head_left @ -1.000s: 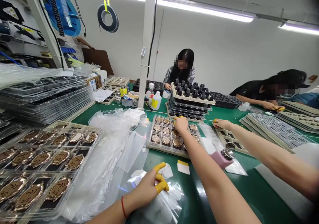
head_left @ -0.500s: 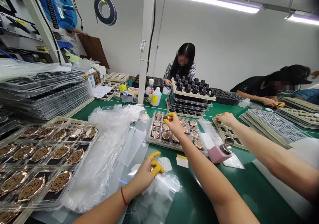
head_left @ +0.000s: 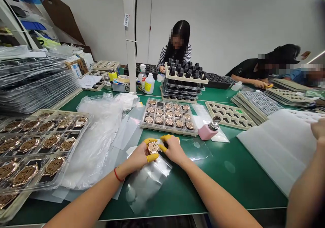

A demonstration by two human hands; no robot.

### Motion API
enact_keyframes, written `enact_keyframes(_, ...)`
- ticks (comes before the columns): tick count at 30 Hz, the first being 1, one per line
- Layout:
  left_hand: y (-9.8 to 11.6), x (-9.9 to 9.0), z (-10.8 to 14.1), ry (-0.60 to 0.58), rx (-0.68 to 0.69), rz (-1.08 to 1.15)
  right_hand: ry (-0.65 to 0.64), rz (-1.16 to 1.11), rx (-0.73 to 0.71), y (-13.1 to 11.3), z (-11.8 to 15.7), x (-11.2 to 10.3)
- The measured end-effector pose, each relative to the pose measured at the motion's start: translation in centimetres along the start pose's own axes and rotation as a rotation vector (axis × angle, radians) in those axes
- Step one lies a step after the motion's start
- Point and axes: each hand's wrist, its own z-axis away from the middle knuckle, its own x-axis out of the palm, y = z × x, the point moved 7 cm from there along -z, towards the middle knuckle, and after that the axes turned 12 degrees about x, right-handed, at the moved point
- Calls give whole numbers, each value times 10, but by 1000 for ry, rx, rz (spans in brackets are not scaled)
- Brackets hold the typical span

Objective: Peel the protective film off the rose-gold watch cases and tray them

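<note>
My left hand (head_left: 139,157), with yellow finger cots and a red string bracelet, is closed around a rose-gold watch case (head_left: 153,148). The CE-marked back of the case faces up. Close on its right is my right hand (head_left: 174,149), also in yellow finger cots, its thumb and fingertips apart beside the case's edge. Beneath both hands lies a clear plastic film (head_left: 149,180). A white wipe is partly hidden behind the right hand. Just beyond them, a clear-lidded tray (head_left: 169,130) carries rows of similar watch cases, with one bare slot in its back row.
At left stands a larger tray of watch cases (head_left: 87,118) beside crumpled plastic bags (head_left: 86,153). A pink pump bottle (head_left: 208,131) and beige tray (head_left: 230,116) stand to the right. Another person's arm (head_left: 304,184) reaches over a white sheet (head_left: 266,143). Two co-workers sit across the table.
The watch case has come from the tray to my left hand, carried by my right hand. The other person's arm has moved right, off the beige tray. My view has tilted down.
</note>
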Motion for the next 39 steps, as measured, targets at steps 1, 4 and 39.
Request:
enact_keyframes(1,1,0,0,-14,7,-38,5,95,-44,-1,0,2)
enact_keyframes(4,4,-3,0,-47,60,-194,40,124,-94,-6,2,-6)
enact_keyframes(39,9,-17,-4,102,138,-292,19,-199,-77,-3,8,-26)
